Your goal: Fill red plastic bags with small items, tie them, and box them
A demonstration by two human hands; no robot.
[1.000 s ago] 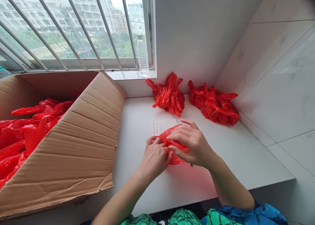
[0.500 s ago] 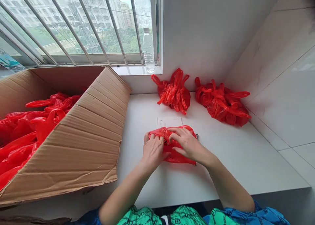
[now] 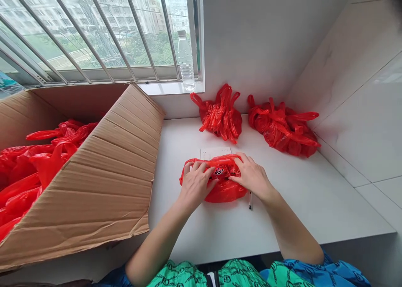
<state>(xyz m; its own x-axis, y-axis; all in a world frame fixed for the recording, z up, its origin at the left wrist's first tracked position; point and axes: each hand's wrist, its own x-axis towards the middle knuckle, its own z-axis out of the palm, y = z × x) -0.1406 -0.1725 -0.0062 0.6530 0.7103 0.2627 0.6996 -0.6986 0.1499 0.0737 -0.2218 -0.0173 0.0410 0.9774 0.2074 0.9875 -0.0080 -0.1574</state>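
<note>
A red plastic bag lies on the white table, its mouth spread and facing up. Inside it shows a red packet with black and white printing. My left hand has its fingers curled over the bag's left rim. On the right rim, my right hand grips the plastic, thumb and fingers apart around the edge. Just behind the bag lies a sheet of paper, partly covered by it. A pen sticks out near my right wrist.
Two gathered red bags sit at the back against the wall. A large cardboard box holding several red bags stands on the left. A clear water bottle is on the windowsill, beside the barred window.
The bag's mouth has been pulled wider, and the printed packet inside now shows. My right hand has moved right to the rim. More of the pen is visible.
</note>
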